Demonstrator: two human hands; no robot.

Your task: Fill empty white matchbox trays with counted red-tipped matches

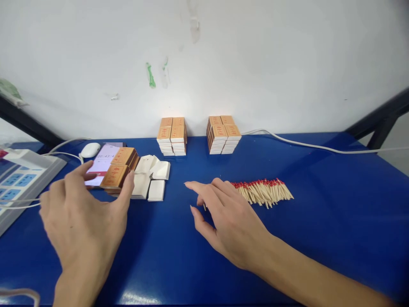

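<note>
At the left, a stack of orange matchbox sleeves [115,175] lies between the thumb and fingers of my left hand [84,213]. A gap shows on the finger side; whether the thumb touches the stack I cannot tell. White matchbox trays [156,190] sit just right of these sleeves, several in a loose group. Above the left end of a row of red-headed matches [263,192] is my right hand [223,217], its fingers apart and nothing visible in them. That hand hides part of the row.
Two blocks of stacked matchboxes [171,135] [223,134] stand by the wall. A phone [107,155] with a running timer and a white earbud case [90,150] lie behind the sleeves. A power strip [22,179] fills the left edge. White cables [306,146] cross the blue table [166,256].
</note>
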